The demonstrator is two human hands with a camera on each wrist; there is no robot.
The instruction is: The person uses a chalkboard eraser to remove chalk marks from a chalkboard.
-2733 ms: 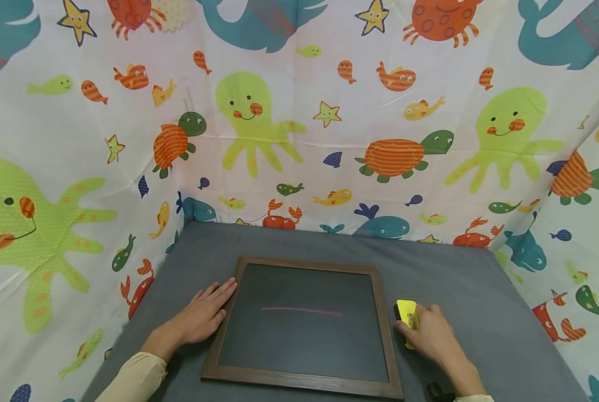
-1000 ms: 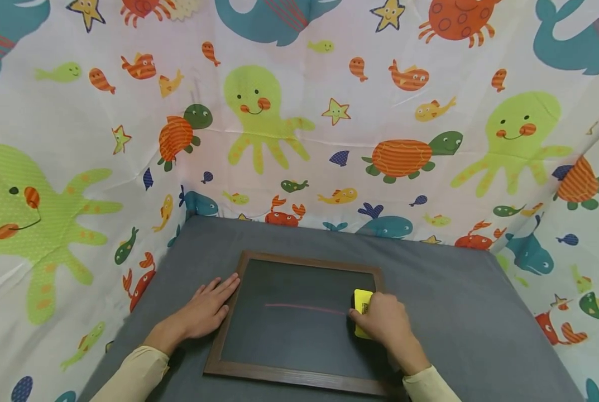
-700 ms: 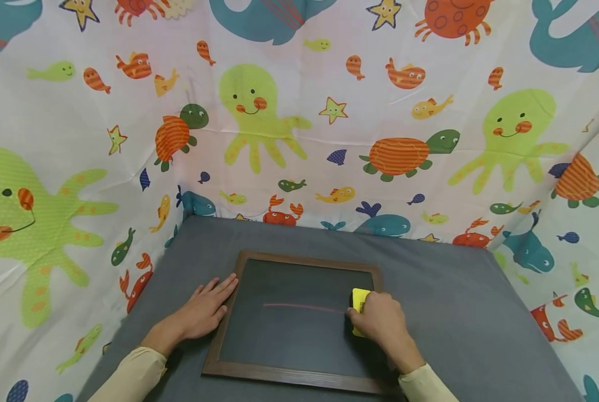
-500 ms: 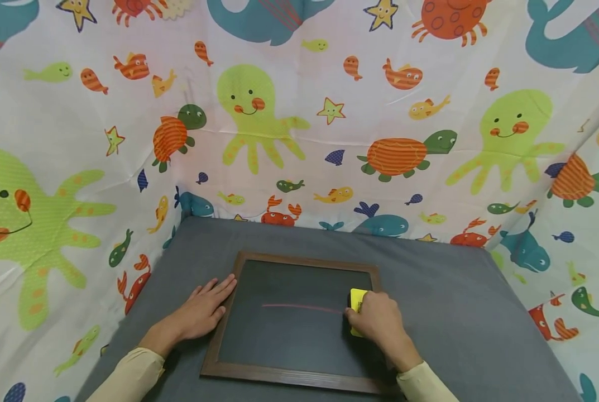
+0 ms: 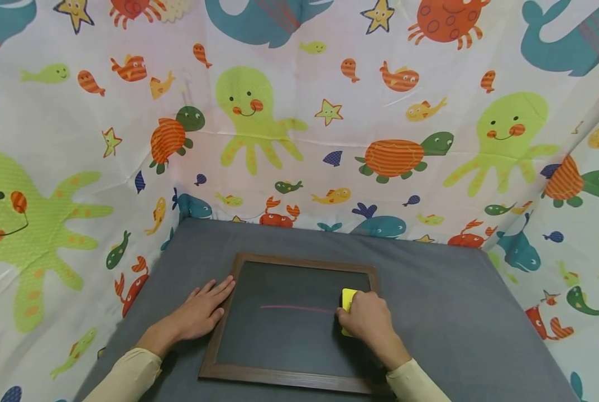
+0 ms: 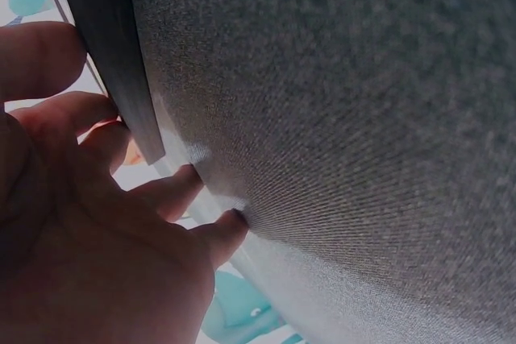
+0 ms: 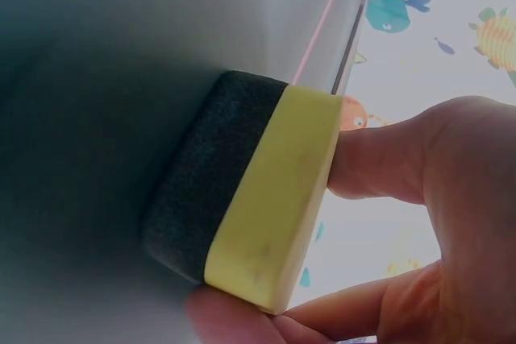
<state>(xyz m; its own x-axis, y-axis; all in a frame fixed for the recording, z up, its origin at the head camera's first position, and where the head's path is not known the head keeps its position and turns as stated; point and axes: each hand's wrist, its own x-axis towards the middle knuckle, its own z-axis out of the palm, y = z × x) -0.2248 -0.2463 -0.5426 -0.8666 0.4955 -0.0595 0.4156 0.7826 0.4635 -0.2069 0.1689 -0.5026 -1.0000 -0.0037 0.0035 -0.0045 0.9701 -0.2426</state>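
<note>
A blackboard [image 5: 279,346] in a brown wooden frame lies on the grey cloth, with a thin pink chalk line [image 5: 294,307] across its middle. My right hand [image 5: 372,321] grips a yellow board eraser [image 5: 348,301], whose dark felt side [image 7: 214,175] faces the board surface in the right wrist view. The eraser sits over the line's right end. My left hand [image 5: 196,312] lies with straight fingers against the left side of the frame. In the left wrist view, the fingers of the left hand [image 6: 105,215] touch the frame's edge [image 6: 113,46] and the cloth.
Grey cloth [image 5: 445,312] covers the table around the board. A white curtain [image 5: 299,184] printed with sea animals hangs behind the table and along both sides.
My right hand has carried the eraser from the cloth right of the board onto the board, then slightly left along the line, covering its right end. The left hand stays at the frame.
</note>
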